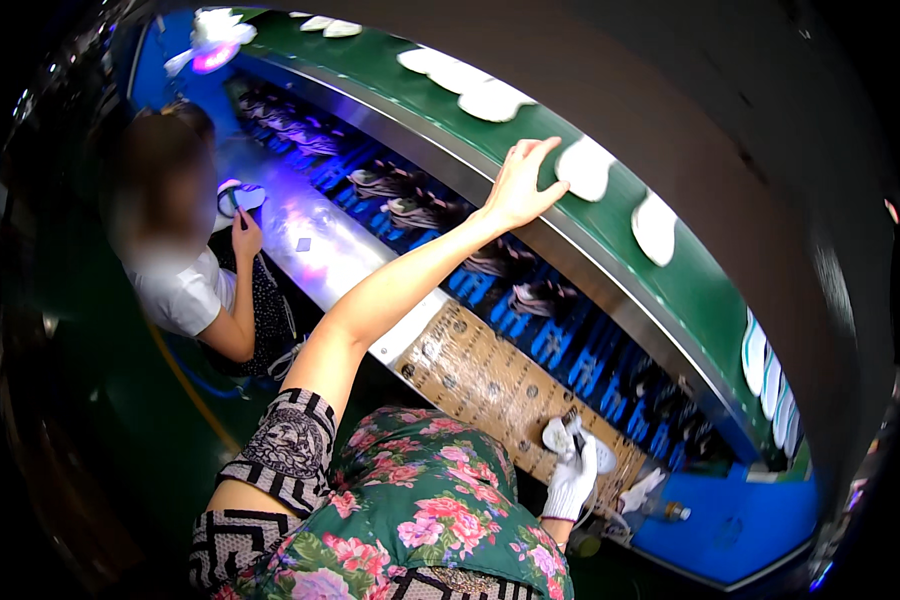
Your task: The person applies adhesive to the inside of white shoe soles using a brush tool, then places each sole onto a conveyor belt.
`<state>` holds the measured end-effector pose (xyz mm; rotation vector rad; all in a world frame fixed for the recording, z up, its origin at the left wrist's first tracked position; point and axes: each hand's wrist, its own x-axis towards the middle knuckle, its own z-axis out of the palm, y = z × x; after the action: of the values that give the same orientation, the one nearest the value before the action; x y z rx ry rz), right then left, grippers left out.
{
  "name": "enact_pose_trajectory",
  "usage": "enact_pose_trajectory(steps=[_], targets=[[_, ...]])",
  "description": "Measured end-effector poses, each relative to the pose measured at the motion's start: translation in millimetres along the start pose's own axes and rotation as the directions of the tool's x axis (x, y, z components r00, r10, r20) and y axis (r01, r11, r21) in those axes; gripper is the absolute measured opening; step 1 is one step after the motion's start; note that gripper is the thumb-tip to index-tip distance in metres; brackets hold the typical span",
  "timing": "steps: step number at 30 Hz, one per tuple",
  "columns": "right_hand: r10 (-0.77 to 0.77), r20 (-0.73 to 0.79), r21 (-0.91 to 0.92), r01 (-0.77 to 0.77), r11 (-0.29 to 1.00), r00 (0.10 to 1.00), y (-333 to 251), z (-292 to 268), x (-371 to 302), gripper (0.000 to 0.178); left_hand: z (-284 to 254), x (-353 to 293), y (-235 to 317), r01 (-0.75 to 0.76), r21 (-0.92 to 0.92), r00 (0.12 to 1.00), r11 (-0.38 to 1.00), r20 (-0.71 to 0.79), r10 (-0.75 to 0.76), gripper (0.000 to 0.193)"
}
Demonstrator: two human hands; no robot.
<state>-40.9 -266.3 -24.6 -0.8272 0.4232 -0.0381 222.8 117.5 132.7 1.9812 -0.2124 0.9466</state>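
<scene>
My left hand (525,185), bare, stretches over the metal edge of a green conveyor belt. Its fingers are spread, and the thumb tip is at the edge of a white shoe sole (584,170) lying flat on the belt. Down by the near workbench, my right hand (573,482) wears a white knitted glove with its fingers curled. It grips a white sole-like piece (558,438); the glove partly hides it, and a small darker part at its top is too blurred to name. Another white sole (655,228) lies further right on the belt.
More white soles (460,82) lie further left on the belt, and striped ones (768,380) cluster at its right end. Dark shoes (420,208) sit on a blue rack below. A brown-covered bench (490,372) stands before me. At left, a person (185,290) holds a shoe (240,198).
</scene>
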Motion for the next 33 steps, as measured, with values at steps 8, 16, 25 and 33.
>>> enact_pose_trajectory(steps=[8,16,25,33], targets=[[0.015,-0.03,-0.039,-0.016,0.999,0.999,-2,26,-2,0.03,-139,111,-105,-0.001,0.164,0.91,0.987,-0.409,0.068,0.031],[0.056,-0.026,-0.09,-0.058,0.994,0.998,-1,47,-6,0.026,-232,206,-208,0.289,0.53,0.894,0.797,-0.447,-0.028,0.045],[-0.262,0.217,-0.837,0.317,0.447,0.94,-20,171,-97,0.03,-192,259,-188,0.481,0.514,0.875,0.711,-0.23,-0.425,0.083],[-0.335,0.663,-0.694,0.382,-0.61,0.669,-15,109,-68,0.044,-191,259,-205,0.464,0.607,0.885,0.646,-0.284,-0.369,0.045]])
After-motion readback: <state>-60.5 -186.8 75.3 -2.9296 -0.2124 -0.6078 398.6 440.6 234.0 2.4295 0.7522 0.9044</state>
